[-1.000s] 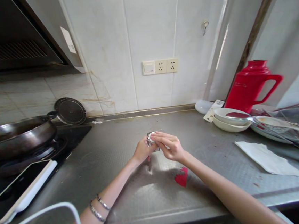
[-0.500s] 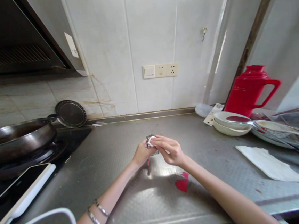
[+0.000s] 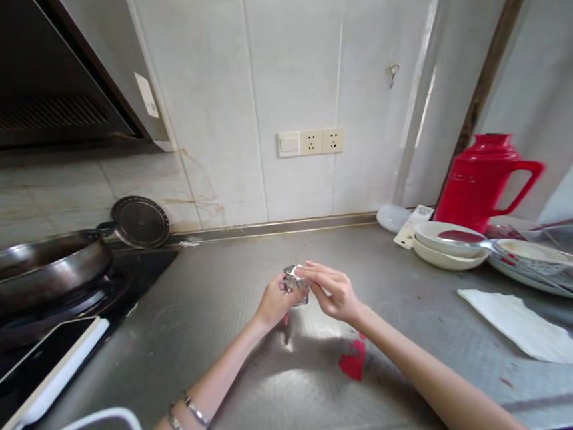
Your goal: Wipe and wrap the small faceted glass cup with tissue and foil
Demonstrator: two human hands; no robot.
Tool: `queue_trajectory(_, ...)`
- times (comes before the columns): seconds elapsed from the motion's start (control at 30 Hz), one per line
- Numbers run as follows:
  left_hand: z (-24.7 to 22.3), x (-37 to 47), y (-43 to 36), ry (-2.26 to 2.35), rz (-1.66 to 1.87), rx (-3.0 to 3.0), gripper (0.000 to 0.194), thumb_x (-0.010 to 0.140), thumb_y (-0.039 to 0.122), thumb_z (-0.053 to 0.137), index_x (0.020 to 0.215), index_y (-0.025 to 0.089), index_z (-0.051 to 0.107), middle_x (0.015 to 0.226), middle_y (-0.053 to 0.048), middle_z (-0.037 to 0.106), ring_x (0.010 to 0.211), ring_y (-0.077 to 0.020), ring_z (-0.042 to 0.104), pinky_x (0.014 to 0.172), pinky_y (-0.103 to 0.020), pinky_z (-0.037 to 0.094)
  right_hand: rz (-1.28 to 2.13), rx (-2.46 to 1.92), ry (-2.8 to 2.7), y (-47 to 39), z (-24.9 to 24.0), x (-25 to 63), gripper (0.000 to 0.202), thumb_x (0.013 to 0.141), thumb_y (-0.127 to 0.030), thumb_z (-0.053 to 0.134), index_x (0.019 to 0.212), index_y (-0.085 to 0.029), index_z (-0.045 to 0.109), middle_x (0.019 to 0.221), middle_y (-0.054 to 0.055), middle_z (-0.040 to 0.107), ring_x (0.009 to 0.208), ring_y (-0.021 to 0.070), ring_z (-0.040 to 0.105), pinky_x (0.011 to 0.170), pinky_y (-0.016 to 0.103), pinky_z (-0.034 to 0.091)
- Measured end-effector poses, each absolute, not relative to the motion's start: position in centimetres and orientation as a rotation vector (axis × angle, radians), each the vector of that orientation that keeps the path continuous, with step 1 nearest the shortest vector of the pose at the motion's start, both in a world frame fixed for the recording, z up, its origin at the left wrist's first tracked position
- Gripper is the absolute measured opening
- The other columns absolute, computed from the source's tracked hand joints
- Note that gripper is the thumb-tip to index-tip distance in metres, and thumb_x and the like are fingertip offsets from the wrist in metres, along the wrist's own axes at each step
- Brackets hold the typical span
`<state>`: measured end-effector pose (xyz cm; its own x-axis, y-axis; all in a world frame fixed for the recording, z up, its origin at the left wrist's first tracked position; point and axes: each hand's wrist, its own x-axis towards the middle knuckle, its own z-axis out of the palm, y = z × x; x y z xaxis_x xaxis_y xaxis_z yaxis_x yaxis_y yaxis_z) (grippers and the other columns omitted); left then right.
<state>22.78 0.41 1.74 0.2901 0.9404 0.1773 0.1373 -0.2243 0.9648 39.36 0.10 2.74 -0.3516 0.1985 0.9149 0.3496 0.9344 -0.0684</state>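
My left hand (image 3: 274, 302) is closed around a small, shiny, silver-grey block-like object (image 3: 295, 288), held just above the metal counter (image 3: 212, 282). I cannot make out exactly what it is. From the right, my right hand (image 3: 336, 292) reaches its bent fingers over the object's top. Beneath those fingertips shows a bit of white, tissue-like material (image 3: 299, 271), pressed against the object. Below the hands, a torn red scrap (image 3: 353, 360) lies on the counter beside my right forearm.
On the left, a metal pan (image 3: 40, 270) stands on the stove, near a phone (image 3: 34, 371) with a white cable. To the right are a white napkin (image 3: 527, 328), stacked bowls (image 3: 445, 254), a plate (image 3: 542, 269) with utensils and a red thermos jug (image 3: 484, 181).
My right fingers have shifted on the object, and more of its silvery side shows. The white material is less visible. The whole view has moved slightly.
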Motion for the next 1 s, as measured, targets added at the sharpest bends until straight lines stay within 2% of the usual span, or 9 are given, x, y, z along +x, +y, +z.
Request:
queue_trajectory(0.13,1.43,22.74,0.54,1.013,1.066,1.569,0.062,0.066,0.050,0.073,0.111,0.012,0.055,0.071,0.002,0.056,0.039,-0.0049,0.043,0.027,-0.015,0.033,-0.152,-0.420,-1.905,0.36,2.68,39.48,0.035,0.089,-0.006,0.047,0.117,-0.022,0.059,0.101,0.008,0.073,0.096,0.0202,0.070,0.093,0.044,0.057)
queue_trajectory(0.33,1.43,22.75,0.56,1.002,1.064,1.630,0.056,0.068,0.054,0.071,0.102,0.011,0.058,0.068,0.002,0.055,0.038,-0.0049,0.044,0.027,-0.015,0.032,-0.147,-0.386,-1.958,-0.22,2.51,39.12,0.038,0.088,-0.005,0.046,0.121,-0.021,0.057,0.107,0.010,0.071,0.105,0.0215,0.066,0.095,0.045,0.055)
queue_trajectory(0.53,1.30,22.85,0.36,1.002,1.048,1.567,0.063,0.066,0.049,0.074,0.113,0.013,0.053,0.071,0.002,0.058,0.034,-0.0037,0.041,0.027,-0.016,0.032,-0.148,-0.417,-1.929,0.38,2.44,39.47,0.037,0.089,-0.005,0.047,0.119,-0.022,0.058,0.104,0.009,0.072,0.099,0.0207,0.069,0.093,0.045,0.056)
queue_trajectory(0.77,1.16,22.76,0.61,0.961,1.094,1.647,0.050,0.066,0.045,0.075,0.102,0.013,0.059,0.070,0.001,0.060,0.045,-0.0063,0.049,0.034,-0.014,0.034,-0.213,-0.349,-1.998,-0.30,2.74,39.29,0.041,0.089,-0.007,0.043,0.126,-0.020,0.055,0.108,0.009,0.071,0.108,0.0221,0.065,0.095,0.044,0.055)
queue_trajectory(1.0,1.02,22.71,0.57,1.007,1.064,1.607,0.062,0.066,0.050,0.074,0.112,0.013,0.055,0.073,0.001,0.061,0.038,-0.0053,0.044,0.030,-0.017,0.031,-0.170,-0.417,-1.956,0.27,2.61,39.69,0.038,0.090,-0.009,0.045,0.123,-0.022,0.057,0.107,0.008,0.072,0.102,0.0217,0.068,0.094,0.045,0.055)
